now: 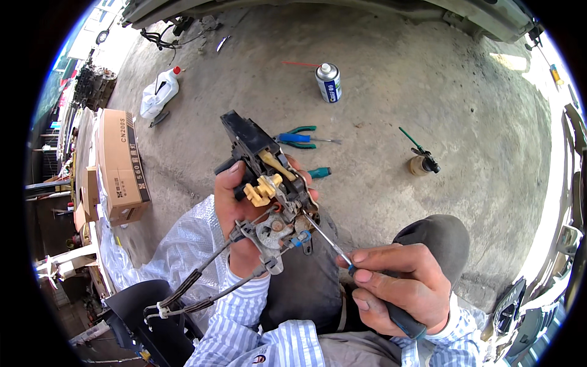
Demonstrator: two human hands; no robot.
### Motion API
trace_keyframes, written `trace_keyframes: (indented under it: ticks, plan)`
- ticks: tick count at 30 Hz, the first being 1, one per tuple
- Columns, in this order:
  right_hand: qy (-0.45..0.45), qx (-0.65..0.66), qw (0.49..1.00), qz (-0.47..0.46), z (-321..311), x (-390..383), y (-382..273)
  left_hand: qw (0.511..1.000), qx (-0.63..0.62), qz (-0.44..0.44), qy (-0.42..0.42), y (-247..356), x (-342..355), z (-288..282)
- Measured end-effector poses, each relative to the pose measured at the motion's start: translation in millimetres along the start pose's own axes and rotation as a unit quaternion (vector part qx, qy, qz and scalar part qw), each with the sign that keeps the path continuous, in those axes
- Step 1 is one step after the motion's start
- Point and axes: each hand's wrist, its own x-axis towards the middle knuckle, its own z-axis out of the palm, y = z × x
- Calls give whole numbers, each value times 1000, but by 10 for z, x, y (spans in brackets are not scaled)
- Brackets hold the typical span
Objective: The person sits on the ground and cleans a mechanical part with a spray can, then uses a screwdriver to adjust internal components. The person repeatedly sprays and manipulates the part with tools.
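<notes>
So the chunky latch mechanism [288, 197] was up in the air above the person's lap, not on the floor [385, 165]. The left hand [227, 205] had it, grip clamped round the black housing [249, 136], thumb on the near side and fingertips poking out past the far edge. Its two cables [192, 280] trailed down toward the lower left.

Right hand [406, 281] was closed too: thumb and fingers pinched together on a slim screwdriver [328, 240], with the dark handle [406, 319] running back under the palm.

The bit that mattered, IMO, was the angle. The latch lay up and to the left of the right grip, and the driver's shaft slanted straight up-left at it, tip right at the metal edge. Couldn't tell whether it was actually seated in anything. The housing's long axis sloped from upper left to lower right, so the two roughly lined up. Left hand was obviously nearer the latch, being wrapped around it; the right only reached it through the shaft.
</notes>
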Motion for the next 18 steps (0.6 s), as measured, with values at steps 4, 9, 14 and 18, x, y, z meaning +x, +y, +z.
trace_keyframes:
  ticks: [4,9,14,18]
  plan:
    - [-16,-34,999,-14,61,52,52,1000,29,-10,2,-3,-4,22]
    - [-7,29,999,15,-69,19,-80,999,24,20,15,-1,-36,26]
    - [26,56,998,22,-75,-21,-62,1000,12,9,5,-4,-22,45]
    - [4,32,999,20,-75,19,-52,1000,21,13,16,-10,-35,14]
